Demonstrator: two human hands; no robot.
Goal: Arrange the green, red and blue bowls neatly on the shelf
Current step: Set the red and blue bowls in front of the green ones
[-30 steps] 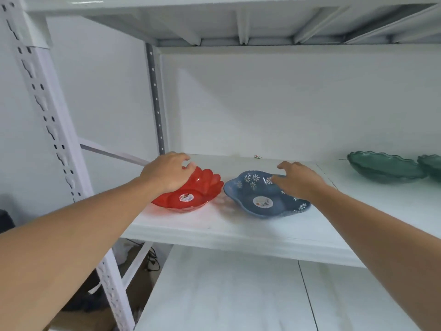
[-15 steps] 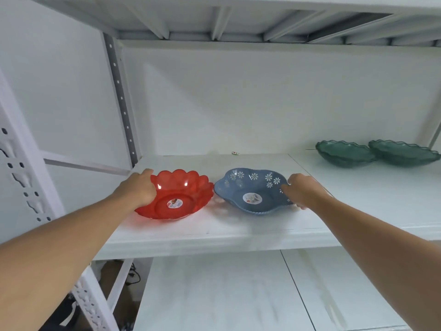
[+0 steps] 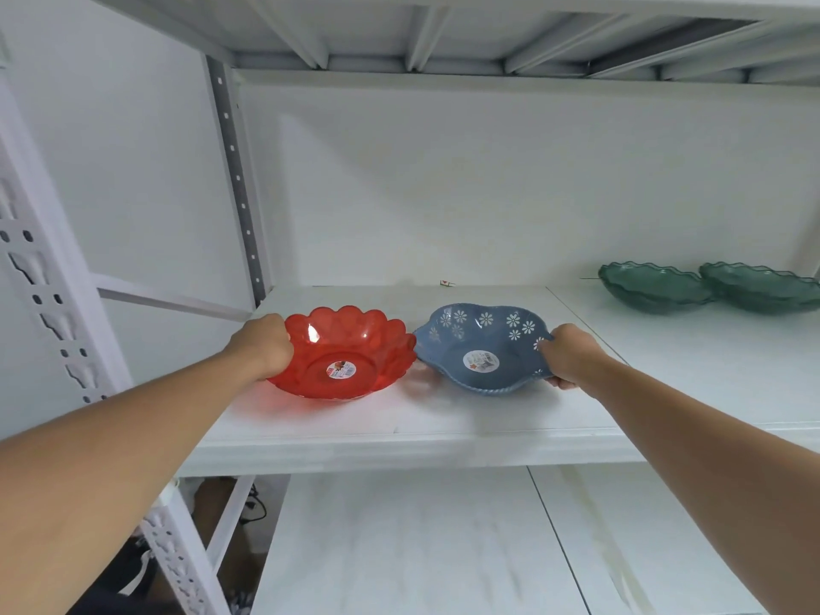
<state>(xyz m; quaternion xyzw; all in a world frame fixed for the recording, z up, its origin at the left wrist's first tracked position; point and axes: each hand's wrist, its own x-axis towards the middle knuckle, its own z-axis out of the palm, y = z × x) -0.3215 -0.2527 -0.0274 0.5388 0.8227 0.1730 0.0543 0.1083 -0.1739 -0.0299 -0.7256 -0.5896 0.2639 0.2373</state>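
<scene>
A clear red scalloped bowl (image 3: 350,348) sits on the white shelf (image 3: 421,432) at the left, with my left hand (image 3: 265,346) gripping its left rim. Touching it on the right is a blue bowl (image 3: 483,348) with white flowers and a wavy rim; my right hand (image 3: 570,359) grips its right edge. Both bowls carry a round sticker inside. Two dark green wavy bowls (image 3: 652,290) (image 3: 758,290) stand side by side at the shelf's back right, rims touching.
A white perforated upright (image 3: 57,330) rises at the left front and a grey post (image 3: 237,188) at the back. A small scrap (image 3: 447,283) lies by the back wall. The upper shelf's ribs (image 3: 417,42) hang overhead; a lower shelf (image 3: 443,548) lies beneath.
My hands have shifted from the bowls' far rims to their outer edges, and both bowls have been drawn forward and settled flat. The view has swung right, showing both green bowls.
</scene>
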